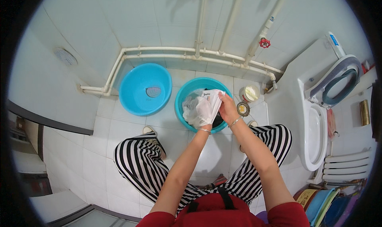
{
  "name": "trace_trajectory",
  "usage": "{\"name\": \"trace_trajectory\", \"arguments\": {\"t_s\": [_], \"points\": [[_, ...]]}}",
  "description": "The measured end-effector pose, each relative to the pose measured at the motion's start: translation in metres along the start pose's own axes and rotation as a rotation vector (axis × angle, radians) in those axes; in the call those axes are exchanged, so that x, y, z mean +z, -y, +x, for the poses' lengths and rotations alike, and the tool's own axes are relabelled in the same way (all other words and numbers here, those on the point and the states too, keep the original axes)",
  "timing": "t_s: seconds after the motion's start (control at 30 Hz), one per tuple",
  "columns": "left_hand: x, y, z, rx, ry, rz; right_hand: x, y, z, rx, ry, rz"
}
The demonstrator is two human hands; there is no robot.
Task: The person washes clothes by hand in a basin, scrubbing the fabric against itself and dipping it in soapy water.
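Note:
A white piece of clothing (213,104), thin and partly see-through with a small dark print, is held over the turquoise basin (179,119). My left hand (205,110) is covered by the fabric from the wrist up, so its fingers are hidden. At the right, my right hand (227,108) pinches the cloth's edge between thumb and fingers. Inside the basin, dark fabric (218,120) shows below the garment, and pale translucent material (189,109) bunches at the left. Each of my wrists wears a metal bangle.
A bright blue basin (134,92) with an oval ribbed patch stands left. Near my right hand are a small white tub (250,94) and a round floor drain (243,109). Pipes (167,48) line the wall. A toilet (313,137) and stacked basins (320,203) occupy the right.

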State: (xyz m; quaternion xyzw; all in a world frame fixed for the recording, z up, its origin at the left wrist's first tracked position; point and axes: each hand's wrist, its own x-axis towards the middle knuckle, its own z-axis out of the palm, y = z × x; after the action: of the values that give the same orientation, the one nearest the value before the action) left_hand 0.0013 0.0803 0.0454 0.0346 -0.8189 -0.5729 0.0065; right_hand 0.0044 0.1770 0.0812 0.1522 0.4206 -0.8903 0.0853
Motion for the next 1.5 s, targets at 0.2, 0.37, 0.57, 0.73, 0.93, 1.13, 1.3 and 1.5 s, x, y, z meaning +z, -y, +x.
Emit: {"name": "trace_trajectory", "arguments": {"t_s": [0.2, 0.37, 0.57, 0.73, 0.93, 1.13, 1.3, 1.5], "points": [[-0.002, 0.051, -0.026, -0.282, 0.249, -0.552, 0.05, 0.027, 0.013, 0.052, 0.207, 0.126], [-0.066, -0.029, -0.02, -0.384, 0.796, -0.527, 0.04, 0.076, 0.009, 0.063, 0.344, -0.036], [-0.11, -0.084, 0.034, 0.32, 0.258, -0.326, 0.055, 0.094, -0.007, 0.189, 0.58, -0.256], [-0.124, -0.067, 0.062, 0.324, 0.499, -0.048, 0.05, 0.095, -0.011, 0.109, 0.697, -0.372], [-0.099, -0.05, 0.05, 0.005, 0.415, -0.672, 0.013, 0.077, 0.008, -0.006, 0.464, -0.865], [-0.067, -0.025, 0.035, -0.32, 0.534, -1.331, 0.085, 0.01, -0.025, -0.869, -0.037, -1.02], [-0.034, -0.076, 0.017, -0.438, 0.311, -1.077, 0.048, 0.019, 0.014, -0.744, -0.256, -1.272], [-0.022, -0.063, 0.028, -0.068, 0.409, -0.669, 0.022, 0.018, 0.039, -0.861, -0.244, -1.269]]}}
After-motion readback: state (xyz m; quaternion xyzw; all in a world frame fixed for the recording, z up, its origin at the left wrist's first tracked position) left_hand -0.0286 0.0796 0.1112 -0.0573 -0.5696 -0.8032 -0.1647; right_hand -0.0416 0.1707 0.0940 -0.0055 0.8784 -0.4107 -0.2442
